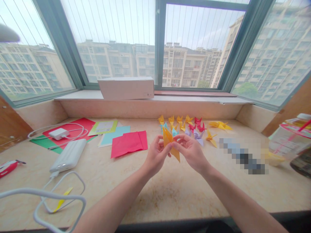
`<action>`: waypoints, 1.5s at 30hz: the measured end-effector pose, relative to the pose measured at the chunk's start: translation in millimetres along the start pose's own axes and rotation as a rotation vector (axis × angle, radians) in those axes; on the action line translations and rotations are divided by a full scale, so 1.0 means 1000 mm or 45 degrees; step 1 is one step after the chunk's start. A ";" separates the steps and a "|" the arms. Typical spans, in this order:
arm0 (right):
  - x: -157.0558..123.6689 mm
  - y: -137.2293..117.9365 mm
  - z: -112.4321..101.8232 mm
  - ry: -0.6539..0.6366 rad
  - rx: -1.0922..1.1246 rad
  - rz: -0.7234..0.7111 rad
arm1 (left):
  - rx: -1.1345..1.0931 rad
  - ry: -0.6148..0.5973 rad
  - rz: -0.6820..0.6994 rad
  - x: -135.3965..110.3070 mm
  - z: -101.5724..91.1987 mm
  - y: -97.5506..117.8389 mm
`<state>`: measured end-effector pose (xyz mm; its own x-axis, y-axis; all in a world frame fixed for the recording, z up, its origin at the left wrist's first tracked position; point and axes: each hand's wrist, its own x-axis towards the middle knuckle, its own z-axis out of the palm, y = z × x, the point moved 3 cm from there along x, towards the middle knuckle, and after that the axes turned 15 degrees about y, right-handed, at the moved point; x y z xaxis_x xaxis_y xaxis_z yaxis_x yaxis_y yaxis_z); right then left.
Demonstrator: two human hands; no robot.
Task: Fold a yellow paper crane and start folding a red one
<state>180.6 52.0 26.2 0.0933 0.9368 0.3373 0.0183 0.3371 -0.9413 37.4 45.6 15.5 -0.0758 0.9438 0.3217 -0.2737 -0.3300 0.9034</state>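
Note:
Between my two hands, above the stone counter, is a folded piece of yellow origami paper (pixel 175 154), pointed at its top and bottom ends. My left hand (pixel 157 152) pinches its left side, and my right hand (pixel 189 149) pinches its right side, with both thumbs meeting near the middle. Just beyond my hands stand several small folded paper cranes in yellow (pixel 179 119), red (pixel 200 127), light blue (pixel 175 132) and lilac (pixel 199 137). A larger yellow crane (pixel 211 138) stands right of my right hand. Red paper sheets (pixel 127 144) lie left of my left hand.
Farther left are blue paper (pixel 116 136), a green-edged pack (pixel 103 127), a white charger (pixel 58 133), a power bank (pixel 69 155) and looping cable (pixel 60 194). A white box (pixel 126 89) sits on the window ledge. At right stand a plastic cup (pixel 286 139) and a blurred-out item (pixel 244 157).

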 end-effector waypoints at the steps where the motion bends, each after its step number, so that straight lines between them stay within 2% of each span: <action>1: -0.001 0.000 0.001 -0.008 -0.001 -0.010 | -0.003 0.008 0.010 0.000 0.000 0.000; 8: -0.001 -0.002 0.003 0.013 -0.013 -0.098 | 0.066 0.151 0.041 0.001 -0.005 -0.002; 11: -0.001 0.000 0.004 -0.010 -0.065 -0.068 | 0.242 0.173 0.160 0.003 -0.010 -0.003; 15: 0.001 0.001 0.002 -0.025 -0.159 -0.117 | 0.467 0.125 0.361 0.006 -0.014 -0.001; 22: 0.006 -0.001 -0.005 -0.106 -0.263 -0.145 | 0.652 0.119 0.573 0.012 -0.018 0.007; 24: 0.007 -0.003 -0.007 -0.128 -0.311 -0.186 | 0.755 0.130 0.697 0.014 -0.020 0.010; 28: 0.008 -0.007 -0.010 -0.201 -0.396 -0.334 | 1.072 -0.025 1.006 0.014 -0.020 0.015; 30: 0.008 -0.007 -0.011 -0.253 -0.411 -0.380 | 1.168 -0.124 1.054 0.015 -0.019 0.017; 32: 0.009 -0.008 -0.013 -0.290 -0.418 -0.389 | 1.174 -0.179 0.984 0.016 -0.019 0.017; 35: 0.012 -0.006 -0.016 -0.312 -0.429 -0.344 | 1.048 -0.200 0.727 0.017 -0.017 0.018; 40: 0.016 0.002 -0.021 -0.369 -0.357 -0.132 | 0.811 -0.197 0.301 0.015 -0.014 0.017; 45: 0.017 0.007 -0.022 -0.403 -0.248 0.030 | 0.723 -0.185 0.101 0.014 -0.013 0.013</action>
<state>204.6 67.8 25.2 -0.2156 0.9372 0.2743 0.2120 0.3191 -0.9237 20.2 54.8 28.6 0.0679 0.9167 0.3937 0.2868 -0.3959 0.8724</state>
